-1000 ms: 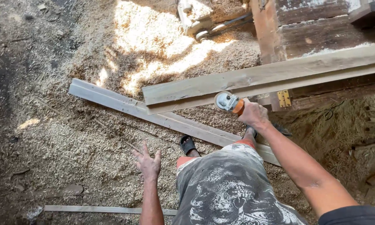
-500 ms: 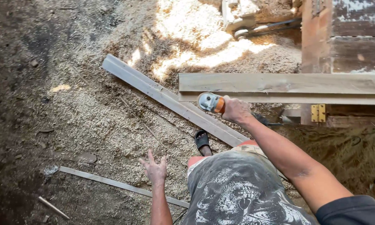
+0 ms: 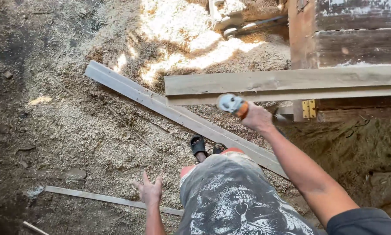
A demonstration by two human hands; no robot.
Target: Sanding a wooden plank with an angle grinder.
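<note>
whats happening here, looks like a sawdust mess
A person stands on sawdust-covered ground. Their right hand grips a small power tool with an orange body, held just below the end of a long wooden plank resting on a wooden stand. The left hand is open and empty, fingers spread. Another long board lies diagonally on the ground by their sandalled feet.

Orange-grey angle grinder (image 3: 232, 105), above plank.

Open sawdust-covered ground (image 3: 73, 130) at left gives free room w/ no obstruction. Right side is crowded: long grey wooden plank (image 3: 169, 109) lies diagonally, pale raised timber beam (image 3: 282, 82) blocks passage beyond it.
</note>
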